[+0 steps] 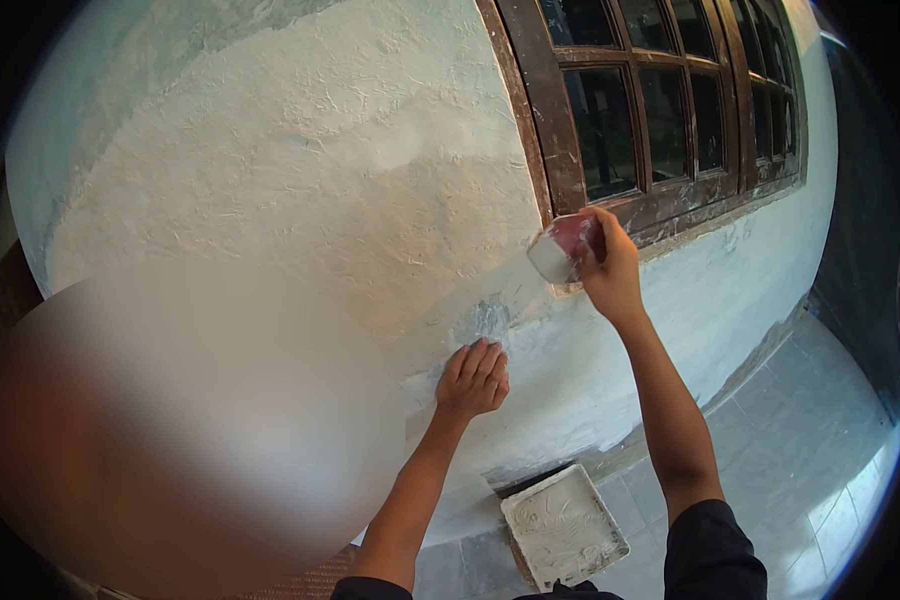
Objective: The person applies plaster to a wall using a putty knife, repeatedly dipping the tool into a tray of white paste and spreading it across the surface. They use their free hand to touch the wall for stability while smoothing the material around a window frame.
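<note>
My right hand (610, 265) grips a putty scraper (558, 255) with a red upper part and a pale, smeared blade. It is raised close to the lower left corner of the brown window frame (555, 150). Lower and to the left, my left hand (475, 378) rests against the wall (370, 200), fingers slightly bent, with nothing seen in it. A wet-looking grey patch (488, 318) shows just above those fingers. The wall's surface is rough, with uneven cream and pale filler.
On the tiled floor (780, 420) below, a square white tray (565, 525) holding spread pale paste stands near the wall's foot. Dark panes with wooden bars fill the window at the upper right. A large blurred area covers the lower left of the view.
</note>
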`<state>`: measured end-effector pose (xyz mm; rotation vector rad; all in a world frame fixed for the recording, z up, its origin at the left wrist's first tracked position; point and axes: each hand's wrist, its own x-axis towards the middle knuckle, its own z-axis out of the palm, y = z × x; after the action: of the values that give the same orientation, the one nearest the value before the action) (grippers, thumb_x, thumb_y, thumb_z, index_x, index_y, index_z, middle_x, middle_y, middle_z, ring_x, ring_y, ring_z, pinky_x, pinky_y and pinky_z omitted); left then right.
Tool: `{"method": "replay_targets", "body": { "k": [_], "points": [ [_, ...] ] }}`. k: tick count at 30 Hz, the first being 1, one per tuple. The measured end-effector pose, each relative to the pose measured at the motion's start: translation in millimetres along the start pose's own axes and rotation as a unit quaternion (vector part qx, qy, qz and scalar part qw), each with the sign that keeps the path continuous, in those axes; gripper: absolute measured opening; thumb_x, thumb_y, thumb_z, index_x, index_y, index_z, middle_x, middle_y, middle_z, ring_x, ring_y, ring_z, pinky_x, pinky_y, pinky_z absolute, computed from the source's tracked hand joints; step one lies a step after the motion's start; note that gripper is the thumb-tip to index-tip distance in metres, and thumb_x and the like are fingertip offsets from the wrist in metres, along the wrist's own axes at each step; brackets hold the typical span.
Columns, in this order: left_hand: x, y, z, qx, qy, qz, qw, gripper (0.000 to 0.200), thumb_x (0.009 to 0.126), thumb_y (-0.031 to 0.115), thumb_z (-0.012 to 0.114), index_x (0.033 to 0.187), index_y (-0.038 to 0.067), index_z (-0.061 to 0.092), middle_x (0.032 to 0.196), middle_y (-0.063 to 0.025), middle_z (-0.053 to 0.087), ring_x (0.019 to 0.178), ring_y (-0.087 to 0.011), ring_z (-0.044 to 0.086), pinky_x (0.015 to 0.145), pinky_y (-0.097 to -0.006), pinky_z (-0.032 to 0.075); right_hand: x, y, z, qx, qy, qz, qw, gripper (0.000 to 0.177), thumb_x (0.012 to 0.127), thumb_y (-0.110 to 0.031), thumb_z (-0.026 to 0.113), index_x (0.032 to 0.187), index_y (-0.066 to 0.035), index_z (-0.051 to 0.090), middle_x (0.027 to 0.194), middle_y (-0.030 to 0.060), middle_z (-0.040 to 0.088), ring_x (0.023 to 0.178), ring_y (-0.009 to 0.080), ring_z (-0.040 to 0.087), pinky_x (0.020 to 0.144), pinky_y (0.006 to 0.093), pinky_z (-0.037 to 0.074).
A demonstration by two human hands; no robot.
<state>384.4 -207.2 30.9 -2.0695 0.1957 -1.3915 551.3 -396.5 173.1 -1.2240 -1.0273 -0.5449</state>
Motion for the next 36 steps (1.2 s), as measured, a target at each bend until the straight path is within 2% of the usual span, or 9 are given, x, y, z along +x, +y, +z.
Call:
{"method": "replay_targets", "body": {
  "k": [2, 8, 12, 18, 23, 26, 30, 34, 36],
  "points": [
    [0.2, -0.1, 1.0, 0.002, 0.003, -0.001, 1.000, 0.035, 0.085, 0.030, 0.051, 0.114, 0.011, 0.053, 0.120, -0.0050, 0.055, 0.119, -0.0235, 0.049, 0.104, -0.0428, 0.034, 5.4, -1.9, -6.8, -0.020, 0.029, -0.012, 0.999, 0.038, 0.076, 0.010, 0.054, 0.113, 0.002, 0.051, 0.101, 0.0194, 0.061, 0.094, 0.0330, 0.063, 0.081, 0.0353, 0.050],
    [2.1, 1.1, -2.8, 0.005, -0.003, -0.001, 1.000, 0.035, 0.084, 0.031, 0.051, 0.114, 0.012, 0.053, 0.119, -0.0043, 0.055, 0.120, -0.0220, 0.048, 0.104, -0.0416, 0.034, -11.7, -10.9, 16.7, -0.043, -0.101, -0.085, 0.990, 0.039, 0.075, 0.009, 0.054, 0.114, 0.003, 0.050, 0.101, 0.0235, 0.058, 0.095, 0.0400, 0.059, 0.083, 0.0398, 0.048],
    [2.9, 0.1, -1.2, 0.003, -0.001, -0.004, 1.000, 0.035, 0.084, 0.031, 0.050, 0.114, 0.012, 0.052, 0.118, -0.0045, 0.055, 0.119, -0.0217, 0.048, 0.104, -0.0414, 0.034, 29.2, -9.2, -10.9, -0.034, 0.037, -0.028, 0.998, 0.037, 0.076, 0.011, 0.054, 0.112, 0.002, 0.051, 0.100, 0.0185, 0.063, 0.094, 0.0296, 0.064, 0.082, 0.0350, 0.050],
    [2.3, 0.1, -1.8, 0.008, -0.011, -0.005, 1.000, 0.035, 0.084, 0.030, 0.050, 0.113, 0.012, 0.052, 0.118, -0.0041, 0.055, 0.121, -0.0216, 0.047, 0.104, -0.0418, 0.034, -15.5, -19.4, 10.0, -0.023, -0.158, -0.060, 0.985, 0.037, 0.074, 0.009, 0.054, 0.110, 0.001, 0.051, 0.098, 0.0231, 0.058, 0.099, 0.0410, 0.058, 0.085, 0.0404, 0.047],
    [1.2, 1.6, -1.2, 0.010, 0.002, -0.002, 1.000, 0.034, 0.085, 0.030, 0.050, 0.113, 0.011, 0.053, 0.120, -0.0046, 0.055, 0.121, -0.0219, 0.047, 0.103, -0.0424, 0.035, 18.0, 11.0, -12.3, -0.025, 0.040, -0.011, 0.999, 0.035, 0.079, 0.010, 0.055, 0.112, 0.002, 0.049, 0.096, 0.0191, 0.062, 0.089, 0.0298, 0.065, 0.079, 0.0335, 0.050],
    [1.5, -0.4, 0.9, 0.011, 0.000, -0.005, 1.000, 0.034, 0.085, 0.030, 0.050, 0.113, 0.011, 0.053, 0.121, -0.0048, 0.055, 0.120, -0.0221, 0.048, 0.103, -0.0424, 0.035, 3.0, -7.3, -11.3, 0.047, 0.015, 0.000, 0.999, 0.035, 0.079, 0.009, 0.055, 0.113, 0.001, 0.049, 0.096, 0.0192, 0.062, 0.091, 0.0307, 0.064, 0.080, 0.0337, 0.049],
    [1.3, 0.6, -1.1, 0.010, 0.000, -0.004, 1.000, 0.034, 0.085, 0.030, 0.050, 0.114, 0.011, 0.053, 0.121, -0.0043, 0.055, 0.121, -0.0220, 0.047, 0.103, -0.0421, 0.035, -11.9, -3.6, 9.2, -0.060, -0.090, -0.067, 0.992, 0.036, 0.079, 0.007, 0.056, 0.113, 0.001, 0.050, 0.097, 0.0189, 0.062, 0.090, 0.0291, 0.064, 0.078, 0.0338, 0.050],
    [1.4, 1.2, -0.2, 0.016, -0.002, -0.006, 1.000, 0.035, 0.085, 0.031, 0.049, 0.114, 0.012, 0.053, 0.120, -0.0040, 0.055, 0.121, -0.0223, 0.047, 0.104, -0.0418, 0.035, 29.6, -4.9, -9.9, -0.008, 0.049, 0.000, 0.999, 0.036, 0.078, 0.008, 0.056, 0.113, 0.002, 0.050, 0.099, 0.0180, 0.063, 0.086, 0.0276, 0.065, 0.077, 0.0339, 0.050],
    [0.1, 1.1, 1.2, 0.009, -0.002, -0.005, 1.000, 0.035, 0.085, 0.031, 0.049, 0.114, 0.012, 0.053, 0.119, -0.0039, 0.055, 0.120, -0.0222, 0.048, 0.104, -0.0416, 0.034, 26.6, -17.0, -11.1, 0.011, 0.022, -0.007, 1.000, 0.036, 0.077, 0.008, 0.056, 0.112, 0.002, 0.051, 0.098, 0.0190, 0.062, 0.088, 0.0297, 0.065, 0.079, 0.0349, 0.050]
  ]
}}
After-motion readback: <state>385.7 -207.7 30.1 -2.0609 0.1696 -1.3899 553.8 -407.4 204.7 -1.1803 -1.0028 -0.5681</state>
